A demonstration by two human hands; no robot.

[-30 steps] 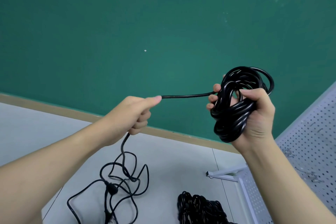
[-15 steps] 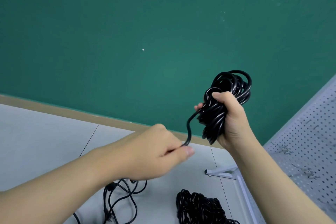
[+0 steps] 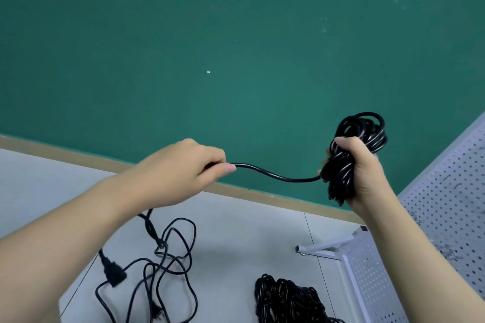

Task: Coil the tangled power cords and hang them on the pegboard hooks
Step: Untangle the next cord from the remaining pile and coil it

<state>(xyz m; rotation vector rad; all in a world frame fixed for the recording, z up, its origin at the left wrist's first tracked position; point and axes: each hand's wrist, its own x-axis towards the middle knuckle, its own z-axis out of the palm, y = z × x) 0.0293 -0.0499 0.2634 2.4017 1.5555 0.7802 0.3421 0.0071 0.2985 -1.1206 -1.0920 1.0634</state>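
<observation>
Looking through the head camera, I see first the big green wall (image 3: 236, 47) that fills the upper part of the view, and under it the pale grey floor (image 3: 236, 238) with a tan strip along the wall. At the right edge stands the white pegboard (image 3: 446, 204), tilted in the view, with its metal foot (image 3: 319, 249) on the floor. On the floor at the left lies the loose tangled cord (image 3: 168, 267) with a black plug (image 3: 112, 271); one strand of it goes up toward my left arm. Near the bottom edge, just beside the pegboard, lies a dark pile of cords (image 3: 286, 299). My right hand (image 3: 360, 173) holds the coiled bundle (image 3: 351, 155) in the air, the fingers wrapped tightly around its middle. My left hand (image 3: 183, 168) pinches the free strand (image 3: 275, 176) between thumb and curled fingers, and this strand hangs in a soft curve across to the bundle.
</observation>
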